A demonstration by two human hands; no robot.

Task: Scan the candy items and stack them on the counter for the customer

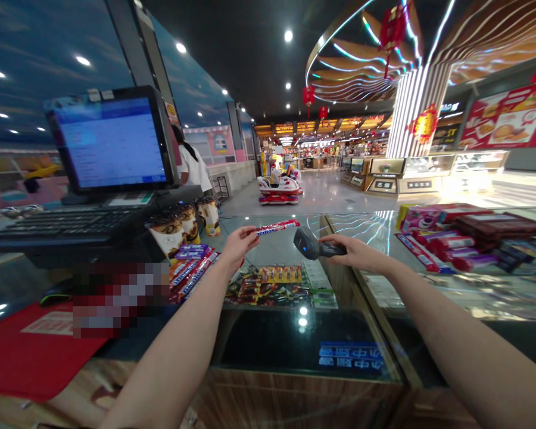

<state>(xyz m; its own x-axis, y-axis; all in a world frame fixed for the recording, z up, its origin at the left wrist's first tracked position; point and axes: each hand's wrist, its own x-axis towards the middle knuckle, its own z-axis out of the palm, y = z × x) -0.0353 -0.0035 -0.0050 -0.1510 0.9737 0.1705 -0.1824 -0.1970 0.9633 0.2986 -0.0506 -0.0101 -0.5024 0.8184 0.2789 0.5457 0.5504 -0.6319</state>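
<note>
Both your bare forearms extend forward over the glass-topped counter (272, 342), the left forearm (183, 328) entering at lower left and the right forearm (451, 328) at lower right; they converge toward the center.

Left hand (240, 245): raised above the glass, fingers directed forward and right. Thumb and fingers are pinched closed on the near-left end of a Mentos candy roll (277, 227). The roll projects right from the fingertips, nearly horizontal, its far end tilted slightly up; most of its length is outside your grip.

Right hand (348, 253): held palm inward, fingers wrapped around the handle of a handheld barcode scanner (309, 243). The scanner head points left, just beside the free end of the roll. You cannot tell from this view whether a finger presses the trigger.

Materials: the roll is a slim cylinder in a glossy red and white wrapper. The scanner is dark, rounded plastic with a blue light on its head. To the left, further wrapped candy rolls (188, 275) lie beside printed paper cups (167, 235) and a black keyboard (62, 226). A smooth red mat (31, 345) covers the near-left corner.
</note>
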